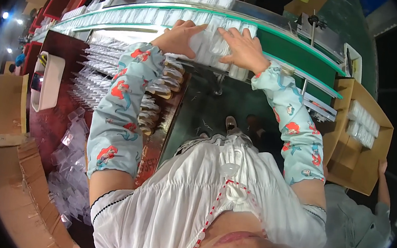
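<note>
Landmark: green conveyor belt [291, 49], curving across the far side of the view.

Nearest, on the dark red table [64, 58] left of the belt: loose clear plastic bags [73, 160], then rows of packed items [112, 75] fanned toward the belt.

Right of the belt: open cardboard box [355, 153] holding a stack of white packets [363, 125] along its far wall.

On the belt's near edge: a block of clear packets [215, 44], packed side by side; the block's long axis runs along the belt, left to right. Left hand [178, 38] lies flat, fingers together, pressing the block's left end. Right hand [241, 47] lies flat, fingers slightly spread, on top.

Farther along the belt: more packets [123, 16] in a continuous row.
</note>
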The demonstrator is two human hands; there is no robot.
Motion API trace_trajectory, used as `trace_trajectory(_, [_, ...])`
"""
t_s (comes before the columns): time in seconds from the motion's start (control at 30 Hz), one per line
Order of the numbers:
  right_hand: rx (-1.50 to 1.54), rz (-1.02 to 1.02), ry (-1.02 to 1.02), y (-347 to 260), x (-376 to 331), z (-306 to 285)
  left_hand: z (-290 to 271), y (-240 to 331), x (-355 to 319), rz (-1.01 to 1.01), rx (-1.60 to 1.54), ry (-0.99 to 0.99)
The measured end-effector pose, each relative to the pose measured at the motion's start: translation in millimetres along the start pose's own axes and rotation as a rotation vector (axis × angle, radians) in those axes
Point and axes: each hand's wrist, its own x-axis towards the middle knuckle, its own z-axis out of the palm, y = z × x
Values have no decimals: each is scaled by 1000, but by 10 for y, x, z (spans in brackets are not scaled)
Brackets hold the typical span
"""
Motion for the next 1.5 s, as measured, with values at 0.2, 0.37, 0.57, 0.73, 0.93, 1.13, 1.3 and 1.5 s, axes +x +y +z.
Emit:
trace_trajectory(0.2, [-6, 81, 129, 484, -618, -564, -199, 867, 443, 88, 116, 68])
trace_trajectory(0.37, [-75, 312, -203, 1422, -1073, -756, 118, 1865, 1204, -35, 290, -265])
trace_trajectory(0.57, [-225, 489, -305, 1834, -1394, -1009, 204, 1891, 1364, -7, 289, -401])
trace_trajectory(0.73, [-140, 253, 29, 2240, -1603, -498, 471, 1706, 1487, 161, 119, -125])
trace_trajectory(0.93, [-60, 237, 213, 2014, -1502, -374, 1014, 1538, 1445, 357, 220, 409])
trace_trajectory(1.13, [-6, 428, 312, 2129, -1776, -408, 911, 1387, 1421, -86, -306, 345])
trace_trajectory(1.3, [42, 511, 283, 2206, -1655, -374, 936, 1393, 1364, -83, -100, 475])
trace_trajectory(1.5, [-38, 586, 324, 2172, -1442, -145, 776, 1875, 774, 313, -301, 490])
